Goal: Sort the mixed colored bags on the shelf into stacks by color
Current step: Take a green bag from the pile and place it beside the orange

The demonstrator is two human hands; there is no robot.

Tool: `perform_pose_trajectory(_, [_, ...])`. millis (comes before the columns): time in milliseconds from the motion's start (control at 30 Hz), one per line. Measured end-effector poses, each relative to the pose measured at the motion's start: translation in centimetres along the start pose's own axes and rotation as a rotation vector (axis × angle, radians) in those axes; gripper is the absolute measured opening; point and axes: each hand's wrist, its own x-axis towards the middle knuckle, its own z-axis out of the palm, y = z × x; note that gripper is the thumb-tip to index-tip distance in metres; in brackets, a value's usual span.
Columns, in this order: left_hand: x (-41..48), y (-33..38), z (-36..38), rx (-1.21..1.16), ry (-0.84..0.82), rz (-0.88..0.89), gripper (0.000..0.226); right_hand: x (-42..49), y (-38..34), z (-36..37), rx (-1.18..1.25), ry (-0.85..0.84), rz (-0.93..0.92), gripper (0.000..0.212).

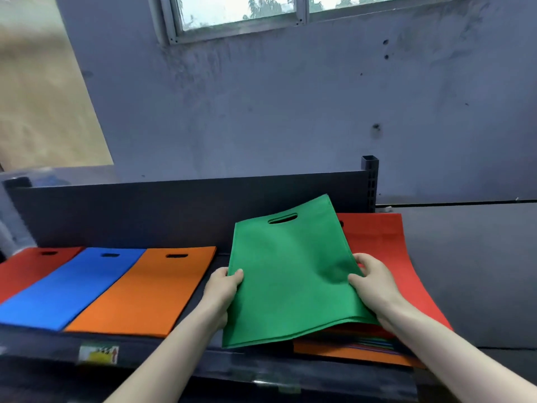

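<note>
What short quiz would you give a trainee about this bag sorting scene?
1. True or false: the left hand and the right hand both grip the green bag.
2. Which colour has no sorted stack in view on the shelf yet? A) blue B) green C) orange
3. Fill in: the sorted stack farthest left is ____.
Key: 1 true; 2 B; 3 red, the red stack.
</note>
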Motion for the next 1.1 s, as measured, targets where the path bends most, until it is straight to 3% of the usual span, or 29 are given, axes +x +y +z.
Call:
perform_pose_trajectory(167, [0.2,-0.9,-2.9,-0.013,0.0,-0.036,0.021,-1.3,-2.3,2.7,0.027,0.0,-0.095,0.043])
perform_pose_trajectory(500, [2.8,0.7,-12.6,-0.041,0.172,0.212,0.018,-2.4,-7.2,10.0,0.063,-0.15,-0.065,0.033])
perform_pose_trajectory(833, [6.9,-1.4,-18.6,-0.025,0.153,0.249,0.018,-2.1,-7.6,16.4,-0.113,-0.189,-0.086,0.033])
perform_pose_trajectory(1100, [11.0,-3.4,-18.9,0.171,0.069,0.19,0.011,-1.4,-7.2,20.7,-0.67,-0.038,-0.125,0.022])
